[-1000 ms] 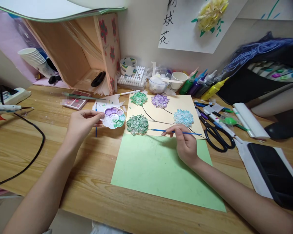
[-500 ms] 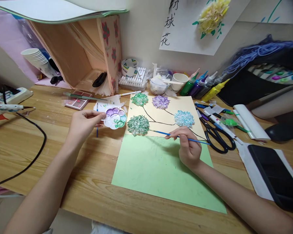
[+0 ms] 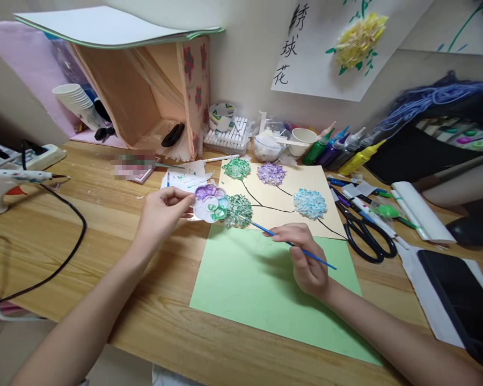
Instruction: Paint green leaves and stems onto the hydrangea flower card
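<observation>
A wooden desk carries the work. The right hand has its grip closed round a blue brush, tip by the dark green flower on a cream sheet; the left hand pinches a palette over the flower's left edge. Light dabs should suit the raised texture. The wall sheet reads "绣球花".

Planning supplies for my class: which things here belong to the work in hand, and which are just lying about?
In the work:
flower-shaped palette, in left hand
blue brush, in right hand
cream sheet with textured flowers

Apparently just lying about:
scissors
glue gun
stacked paper cups
</observation>
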Demonstrator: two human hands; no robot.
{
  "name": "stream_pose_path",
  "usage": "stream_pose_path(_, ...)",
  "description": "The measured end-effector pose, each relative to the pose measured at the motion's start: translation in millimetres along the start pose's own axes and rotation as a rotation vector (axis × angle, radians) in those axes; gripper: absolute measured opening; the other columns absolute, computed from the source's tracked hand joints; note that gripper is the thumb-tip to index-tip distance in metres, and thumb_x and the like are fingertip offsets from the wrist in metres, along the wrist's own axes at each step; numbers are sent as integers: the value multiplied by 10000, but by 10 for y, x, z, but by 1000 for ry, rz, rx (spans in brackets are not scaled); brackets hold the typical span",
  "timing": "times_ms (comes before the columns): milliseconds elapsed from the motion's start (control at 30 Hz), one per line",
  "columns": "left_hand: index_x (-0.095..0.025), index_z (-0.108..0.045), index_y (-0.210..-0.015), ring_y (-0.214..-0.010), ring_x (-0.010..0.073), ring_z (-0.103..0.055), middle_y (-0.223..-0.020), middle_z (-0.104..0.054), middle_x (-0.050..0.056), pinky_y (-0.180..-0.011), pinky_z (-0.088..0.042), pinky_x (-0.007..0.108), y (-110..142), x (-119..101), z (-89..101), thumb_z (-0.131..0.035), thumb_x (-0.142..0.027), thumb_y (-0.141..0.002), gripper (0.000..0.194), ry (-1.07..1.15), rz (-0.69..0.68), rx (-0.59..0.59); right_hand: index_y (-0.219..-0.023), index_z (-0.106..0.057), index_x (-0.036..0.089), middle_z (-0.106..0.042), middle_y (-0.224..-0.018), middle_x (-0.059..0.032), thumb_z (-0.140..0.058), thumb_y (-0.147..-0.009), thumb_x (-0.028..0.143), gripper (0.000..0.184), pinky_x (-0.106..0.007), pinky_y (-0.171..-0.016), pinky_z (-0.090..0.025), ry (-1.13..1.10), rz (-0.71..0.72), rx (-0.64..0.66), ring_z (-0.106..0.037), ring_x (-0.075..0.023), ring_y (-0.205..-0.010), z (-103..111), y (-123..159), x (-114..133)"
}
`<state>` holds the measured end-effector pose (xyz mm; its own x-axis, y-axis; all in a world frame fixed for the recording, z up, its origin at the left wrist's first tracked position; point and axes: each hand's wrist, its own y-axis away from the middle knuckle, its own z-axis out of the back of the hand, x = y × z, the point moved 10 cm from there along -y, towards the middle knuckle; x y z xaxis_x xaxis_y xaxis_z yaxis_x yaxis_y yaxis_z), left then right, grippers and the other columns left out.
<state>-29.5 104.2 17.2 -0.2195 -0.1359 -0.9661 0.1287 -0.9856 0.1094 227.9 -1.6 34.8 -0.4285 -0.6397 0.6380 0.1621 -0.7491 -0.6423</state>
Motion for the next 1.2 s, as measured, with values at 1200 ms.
stream_pose_path(1200, -214, -645, -823, -669, 134, -686, -794, -731, -10, -655, -553, 242, 593, -595, -208, -571, -264, -832, 90, -519, -676, -150, -1195, -572, 266, -728, -886, -41, -352, -946, 221, 335, -342, -660, -516, 151, 179, 10, -633, -199, -784, -158, -104, 273)
